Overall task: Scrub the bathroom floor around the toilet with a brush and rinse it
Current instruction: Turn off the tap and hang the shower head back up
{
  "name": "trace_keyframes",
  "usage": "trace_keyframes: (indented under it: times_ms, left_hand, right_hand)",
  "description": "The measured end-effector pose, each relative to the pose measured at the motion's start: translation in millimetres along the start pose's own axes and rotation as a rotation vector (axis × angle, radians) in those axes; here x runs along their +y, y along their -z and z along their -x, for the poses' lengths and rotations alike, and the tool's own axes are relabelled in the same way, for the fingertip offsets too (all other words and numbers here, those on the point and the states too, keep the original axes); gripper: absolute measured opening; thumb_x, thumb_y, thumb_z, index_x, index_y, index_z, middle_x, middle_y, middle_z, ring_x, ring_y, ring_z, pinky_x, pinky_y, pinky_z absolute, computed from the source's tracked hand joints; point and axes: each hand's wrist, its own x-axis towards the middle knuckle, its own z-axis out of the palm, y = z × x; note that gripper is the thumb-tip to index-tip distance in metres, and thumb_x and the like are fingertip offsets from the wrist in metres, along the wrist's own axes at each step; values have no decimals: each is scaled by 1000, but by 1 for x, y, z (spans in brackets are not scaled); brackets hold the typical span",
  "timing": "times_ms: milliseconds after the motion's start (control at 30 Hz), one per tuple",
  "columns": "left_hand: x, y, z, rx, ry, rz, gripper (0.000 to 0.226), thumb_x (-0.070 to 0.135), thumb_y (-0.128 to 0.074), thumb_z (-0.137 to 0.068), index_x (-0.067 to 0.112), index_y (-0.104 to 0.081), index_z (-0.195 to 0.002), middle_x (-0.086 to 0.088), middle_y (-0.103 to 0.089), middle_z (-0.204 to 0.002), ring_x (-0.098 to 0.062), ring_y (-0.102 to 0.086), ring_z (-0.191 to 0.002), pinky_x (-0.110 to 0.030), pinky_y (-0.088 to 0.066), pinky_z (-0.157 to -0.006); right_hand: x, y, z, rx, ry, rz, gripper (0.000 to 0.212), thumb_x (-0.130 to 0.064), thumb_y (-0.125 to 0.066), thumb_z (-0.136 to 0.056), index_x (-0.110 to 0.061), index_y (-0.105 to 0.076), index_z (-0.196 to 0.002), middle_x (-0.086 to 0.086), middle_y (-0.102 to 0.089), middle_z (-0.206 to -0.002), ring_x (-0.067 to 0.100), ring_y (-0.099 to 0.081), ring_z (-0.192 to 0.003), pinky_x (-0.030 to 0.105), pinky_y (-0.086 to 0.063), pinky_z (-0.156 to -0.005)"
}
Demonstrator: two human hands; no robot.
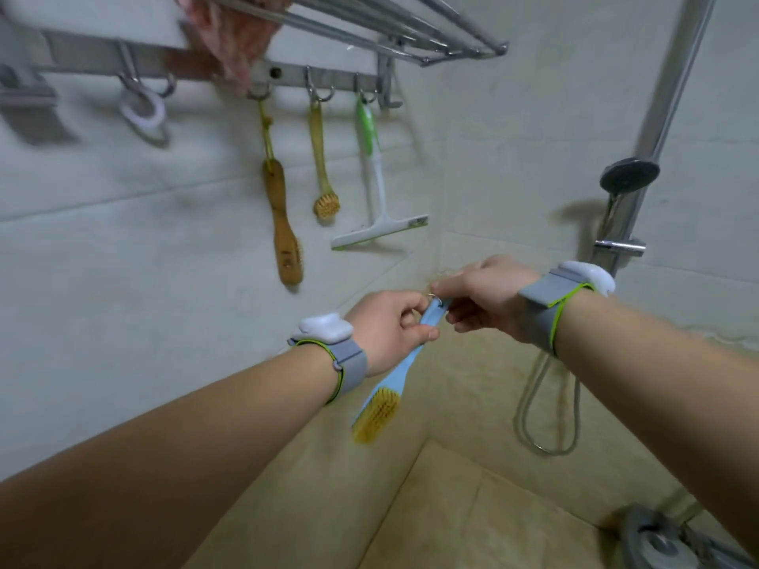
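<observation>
Left hand (388,328): fingers curled around the blue brush (386,388) handle.
Right hand (482,299): fingertips pinch the handle's top end.
Bristles: yellow, pointing down.

Readable text, labels, brands, numbers, signs: none.
Faint dark mark on the head of the wooden brush (284,240) hanging from the hook rail (336,82): too blurred to read.
Wristbands, tools on the hooks, shower fittings: no lettering made out.
</observation>
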Motion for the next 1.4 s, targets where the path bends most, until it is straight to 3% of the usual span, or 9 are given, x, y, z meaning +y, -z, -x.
trace_keyframes:
  times_ms: [267,433,567,700,833,1000,1100,1300,1400]
  left_hand:
    - [-39,87,49,65,43,-165,13,36,-72,-83,32,-60,-81,6,-61,-67,-12,-53,-61,-31,-48,-66]
    - [-47,130,70,96,120,-118,23,35,-73,-82,28,-57,-69,8,-60,-65,-11,-52,-61,-30,-49,-67]
    - [-46,162,80,145,169,-95,23,35,-74,-81,17,-62,-75,4,-60,-67,-13,-51,-61,-34,-51,-69]
    - [-37,185,83,269,162,-63,26,41,-68,-85,18,-63,-76,4,-54,-66,-12,-47,-59,-29,-44,-63]
    - [-30,205,84,453,138,32,23,42,-66,-81,20,-64,-87,1,-59,-67,-16,-53,-60,-39,-51,-68]
    - [-22,225,84,603,111,24,10,32,-65,-89,23,-63,-92,10,-49,-60,-9,-44,-53,-31,-43,-64]
    - [-14,238,80,642,112,-51,13,32,-61,-91,19,-63,-95,8,-48,-61,-15,-47,-58,-36,-48,-68]
    - [-13,258,73,660,184,-113,2,27,-62,-87,26,-62,-88,14,-61,-69,-16,-63,-74,-24,-50,-73]
    - [-16,263,68,678,177,-119,3,31,-59,-89,32,-58,-87,18,-60,-72,-18,-66,-82,-27,-52,-80]
  right_hand:
    - [-60,-90,1,-53,64,77,18,0,-71,-71,-17,-65,-75,3,-57,-65,15,-49,-55,22,-35,-51]
    - [-93,-120,13,-113,174,9,15,6,-72,-72,-9,-68,-72,5,-63,-60,18,-56,-53,23,-46,-50]
    - [-122,-139,28,-169,227,-2,11,5,-72,-71,-5,-67,-73,8,-63,-57,19,-57,-50,24,-49,-48]
    - [-145,-156,33,-176,279,-55,12,-2,-73,-74,-8,-64,-70,10,-61,-64,19,-54,-52,24,-48,-52]
    - [-168,-167,42,-198,339,-115,15,-1,-72,-77,-8,-62,-67,7,-61,-56,18,-52,-51,24,-46,-50]
    - [-197,-172,47,-197,382,-138,14,-2,-68,-81,-7,-60,-71,9,-59,-65,18,-54,-53,21,-49,-45]
    - [-212,-177,45,-227,390,-122,18,-6,-62,-87,-9,-55,-71,6,-54,-65,14,-50,-54,17,-47,-43]
    - [-246,-184,38,-83,487,90,14,-15,-59,-90,-14,-56,-76,2,-51,-68,11,-47,-58,21,-43,-51]
    - [-257,-188,34,-75,491,93,7,-17,-60,-89,-13,-58,-83,4,-51,-66,14,-45,-56,24,-40,-50]
